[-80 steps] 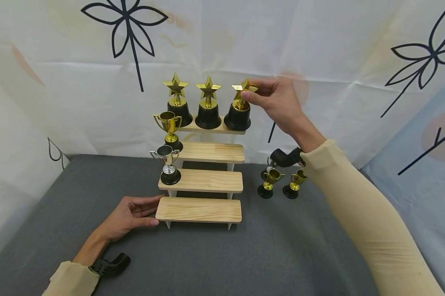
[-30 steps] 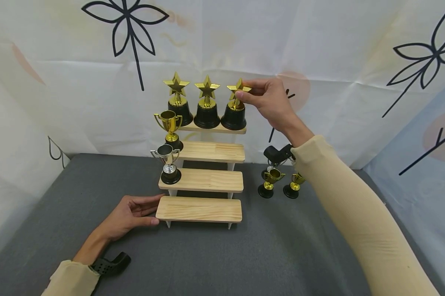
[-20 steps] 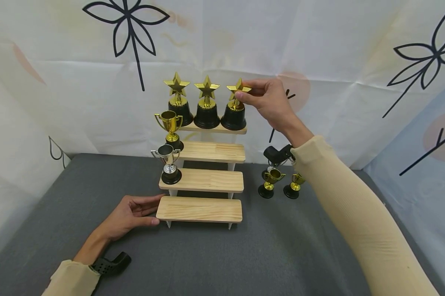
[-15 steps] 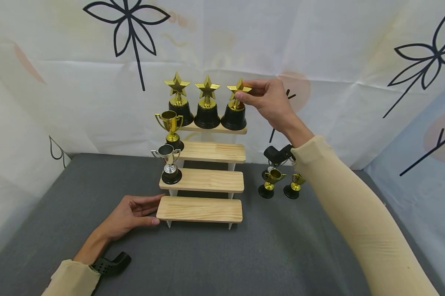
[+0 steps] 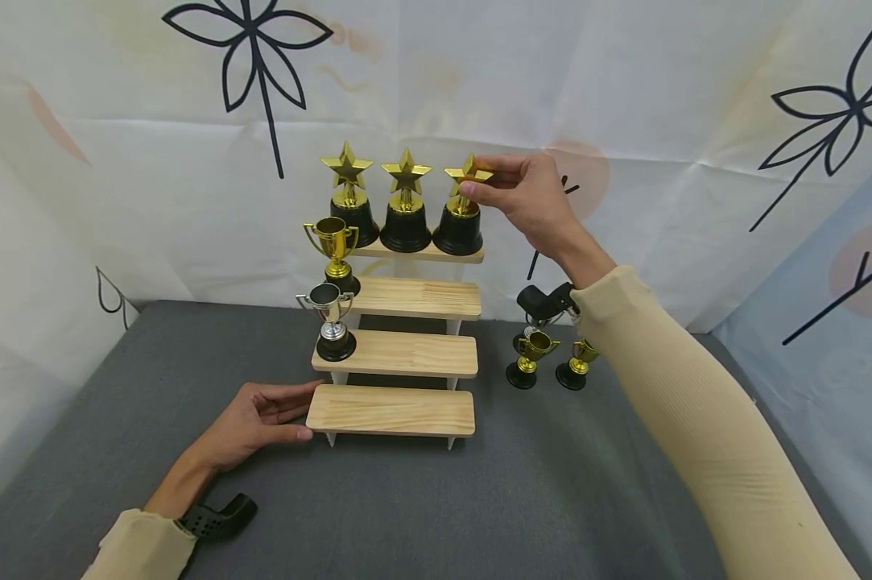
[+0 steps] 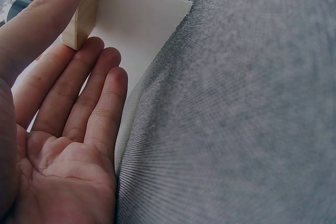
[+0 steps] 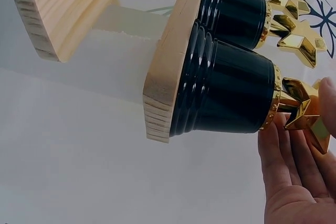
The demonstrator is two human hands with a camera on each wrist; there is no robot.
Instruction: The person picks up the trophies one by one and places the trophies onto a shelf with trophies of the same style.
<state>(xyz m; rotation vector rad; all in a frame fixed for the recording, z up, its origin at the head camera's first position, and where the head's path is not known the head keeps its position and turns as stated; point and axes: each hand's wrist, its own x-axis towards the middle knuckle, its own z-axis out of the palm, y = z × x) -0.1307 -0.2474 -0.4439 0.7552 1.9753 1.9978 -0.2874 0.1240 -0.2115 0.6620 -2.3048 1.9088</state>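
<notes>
At the top tier of a wooden stepped display stand (image 5: 390, 409), my right hand (image 5: 533, 201) pinches the gold star of the rightmost star trophy (image 5: 459, 231). Its black base sits upright on the board's right end, as the right wrist view shows (image 7: 236, 87). Two more star trophies stand to its left, a middle star trophy (image 5: 405, 226) close beside it and a left star trophy (image 5: 352, 217). My left hand (image 5: 254, 423) rests at the left end of the lowest tier, fingers nearly straight; in the left wrist view its fingertips touch the board's end (image 6: 84, 19).
A gold cup trophy (image 5: 334, 246) stands at the left of the second tier, a silver cup trophy (image 5: 330, 318) on the third. Right of the stand, a gold cup (image 5: 530, 354), another gold cup (image 5: 576, 366) and a partly hidden silver cup (image 5: 531, 329) stand on the grey table.
My right hand has shifted the rightmost star trophy slightly left, closer to the middle one. Over the last second nothing has visibly moved; the left hand stays in place.
</notes>
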